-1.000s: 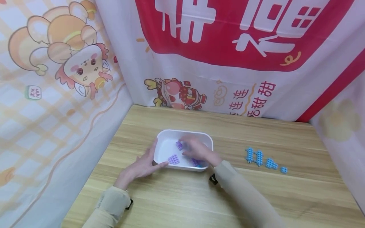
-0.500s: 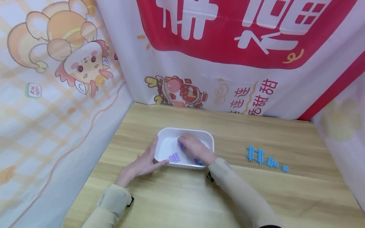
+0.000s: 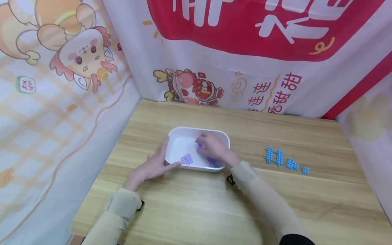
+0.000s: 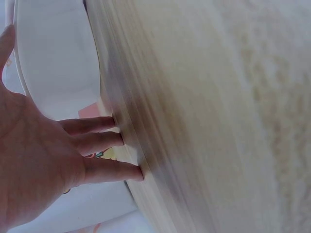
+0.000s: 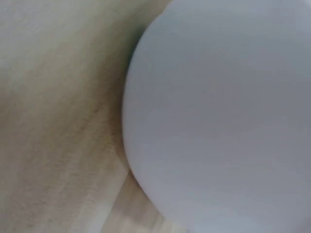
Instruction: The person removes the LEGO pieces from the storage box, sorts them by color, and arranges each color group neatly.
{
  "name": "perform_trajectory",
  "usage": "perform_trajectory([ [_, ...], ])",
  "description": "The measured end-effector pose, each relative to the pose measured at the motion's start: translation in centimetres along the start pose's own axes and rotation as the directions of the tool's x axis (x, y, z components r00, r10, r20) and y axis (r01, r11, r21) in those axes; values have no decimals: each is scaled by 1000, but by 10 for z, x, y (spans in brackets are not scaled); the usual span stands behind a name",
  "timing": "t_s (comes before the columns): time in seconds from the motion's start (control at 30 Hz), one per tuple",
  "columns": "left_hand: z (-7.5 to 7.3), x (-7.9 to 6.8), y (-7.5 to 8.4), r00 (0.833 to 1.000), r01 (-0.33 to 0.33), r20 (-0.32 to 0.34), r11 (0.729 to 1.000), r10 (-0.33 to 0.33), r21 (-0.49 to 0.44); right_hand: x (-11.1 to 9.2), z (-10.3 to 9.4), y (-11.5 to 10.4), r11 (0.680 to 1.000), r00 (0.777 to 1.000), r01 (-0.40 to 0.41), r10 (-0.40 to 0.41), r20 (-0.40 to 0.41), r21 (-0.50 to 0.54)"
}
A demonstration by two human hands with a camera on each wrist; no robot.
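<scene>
A white plastic tray point(image 3: 182, 132) stands on the wooden table. Against its left end rests my left hand point(image 3: 153, 166), thumb along the near rim and fingers beside the wall. The left wrist view shows straight fingers of that hand point(image 4: 43, 155), their tips down at the tabletop. Inside the tray, my right hand point(image 3: 215, 147) pinches a small purple building block point(image 3: 200, 144). A flat lilac studded piece point(image 3: 187, 159) lies near the front wall, and darker purple and blue pieces point(image 3: 211, 161) lie partly under the right wrist. Only the tray's outer wall point(image 5: 214, 116) fills the right wrist view.
Right of the tray, blue studded pieces lie in a row: two long ones joined by bars point(image 3: 274, 156), a stepped piece point(image 3: 292, 164) and a small square one point(image 3: 305, 170). Printed cloth point(image 3: 190, 54) hangs behind the table and at both sides.
My right hand has reached into the tray, taken hold of the purple block and lifted it a little to the right. My left hand keeps its place on the tray. The head view has tilted down.
</scene>
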State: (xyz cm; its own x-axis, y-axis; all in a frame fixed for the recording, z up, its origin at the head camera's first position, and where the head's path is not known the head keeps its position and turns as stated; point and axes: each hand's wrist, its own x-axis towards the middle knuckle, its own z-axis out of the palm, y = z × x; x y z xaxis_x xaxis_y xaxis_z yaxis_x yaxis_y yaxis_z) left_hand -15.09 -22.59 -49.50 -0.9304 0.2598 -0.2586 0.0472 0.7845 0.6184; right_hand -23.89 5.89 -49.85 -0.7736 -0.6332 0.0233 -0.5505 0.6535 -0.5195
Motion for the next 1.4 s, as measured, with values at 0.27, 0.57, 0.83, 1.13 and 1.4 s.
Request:
perform_trajectory([
  [0.27,-1,0,1,1000,8,0,1000,-8,13,-9,2,-4,999,996,7,-2,91,-54],
  [0.57,1,-2,0,1000,3,-2,1000,-3,13,-29,-9,-8,997,996,-5,12,84,-76],
  [0.83,-2,-2,2,1000,0,-9,1000,0,11,-48,-37,-12,989,983,37,-10,181,-144],
  [1.13,2,-4,0,1000,11,7,1000,-11,10,-51,-34,-12,986,946,-60,106,306,-157],
  [1.4,2,-4,-1,1000,5,-1,1000,-5,15,-51,-29,-11,990,954,-68,101,282,-123],
])
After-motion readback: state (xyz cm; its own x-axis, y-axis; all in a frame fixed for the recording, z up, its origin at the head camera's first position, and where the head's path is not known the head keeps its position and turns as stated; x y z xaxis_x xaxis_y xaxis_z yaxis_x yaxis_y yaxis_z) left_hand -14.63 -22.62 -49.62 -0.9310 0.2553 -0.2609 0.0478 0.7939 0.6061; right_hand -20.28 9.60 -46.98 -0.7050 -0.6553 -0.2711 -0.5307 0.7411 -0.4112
